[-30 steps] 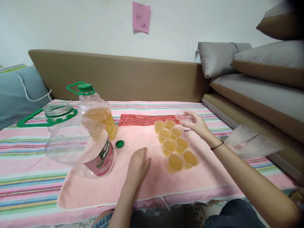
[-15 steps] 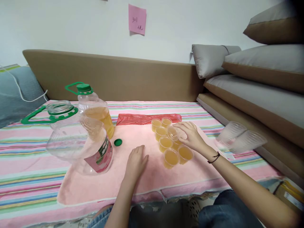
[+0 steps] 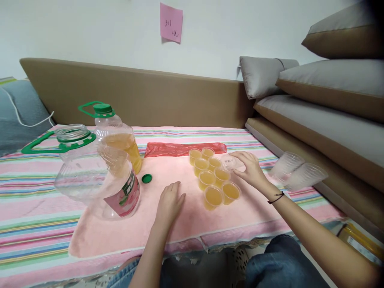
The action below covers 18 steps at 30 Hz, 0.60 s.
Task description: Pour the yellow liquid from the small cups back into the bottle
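Clear plastic cups of yellow liquid, several of them, stand in two rows; one near cup (image 3: pixel 213 197) is closest to me. My right hand (image 3: pixel 248 168) is closed on an empty clear cup (image 3: pixel 229 163), tilted beside the right row. On the pink cloth left of the cups lies my left hand (image 3: pixel 169 201), fingers loosely apart and holding nothing. A large open jug (image 3: pixel 90 176) with a pink label and green handle stands at the left. Behind it is a capped jug (image 3: pixel 123 146) partly filled with yellow liquid. The green cap (image 3: pixel 147 178) lies beside them.
A crumpled red plastic bag (image 3: pixel 180 149) lies behind the cups. To the right, two stacks of empty clear cups (image 3: pixel 307 177) lie on their sides by piled grey-brown cushions (image 3: pixel 330 120). The striped cloth (image 3: pixel 36 208) ends at the front edge near my knees.
My right hand has moved slightly right with the empty cup, away from above the filled cups, and the cup has tilted. My left hand stays resting. The view has shifted slightly.
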Available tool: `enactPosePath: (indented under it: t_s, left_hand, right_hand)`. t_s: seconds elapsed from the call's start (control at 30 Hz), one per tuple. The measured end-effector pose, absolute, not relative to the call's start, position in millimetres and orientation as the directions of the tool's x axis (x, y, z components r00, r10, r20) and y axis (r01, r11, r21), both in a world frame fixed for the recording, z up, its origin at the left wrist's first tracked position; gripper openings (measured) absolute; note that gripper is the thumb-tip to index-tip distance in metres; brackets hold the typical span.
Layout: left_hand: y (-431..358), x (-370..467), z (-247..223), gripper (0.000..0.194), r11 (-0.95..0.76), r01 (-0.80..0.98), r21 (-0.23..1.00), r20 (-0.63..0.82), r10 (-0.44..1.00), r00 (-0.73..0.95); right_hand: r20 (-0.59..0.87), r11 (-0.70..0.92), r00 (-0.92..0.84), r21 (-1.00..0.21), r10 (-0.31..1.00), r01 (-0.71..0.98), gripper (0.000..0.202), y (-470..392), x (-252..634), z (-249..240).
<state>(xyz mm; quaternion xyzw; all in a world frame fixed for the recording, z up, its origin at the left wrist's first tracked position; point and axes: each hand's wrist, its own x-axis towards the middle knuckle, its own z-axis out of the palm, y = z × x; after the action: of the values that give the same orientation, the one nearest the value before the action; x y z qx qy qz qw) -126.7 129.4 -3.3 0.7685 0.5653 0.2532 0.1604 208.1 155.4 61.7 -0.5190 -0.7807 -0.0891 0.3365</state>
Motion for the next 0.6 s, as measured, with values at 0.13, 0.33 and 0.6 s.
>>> enactPosePath:
  t_s: [0.13, 0.33, 0.6]
  left_hand:
    - [130, -127, -5, 0.044, -0.318, 0.787, 0.528, 0.223, 0.947, 0.232]
    - [130, -127, -7, 0.044, -0.321, 0.789, 0.524, 0.223, 0.946, 0.237]
    - [131, -129, -9, 0.044, -0.336, 0.785, 0.521, 0.244, 0.939, 0.241]
  right_hand:
    - [0.616, 0.441, -0.402, 0.098, 0.678, 0.892, 0.047, 150, 207, 70]
    - [0.526, 0.512, -0.695, 0.471, 0.491, 0.718, 0.04, 149, 199, 83]
    - [0.591, 0.491, -0.65, 0.434, 0.479, 0.756, 0.037, 149, 202, 75]
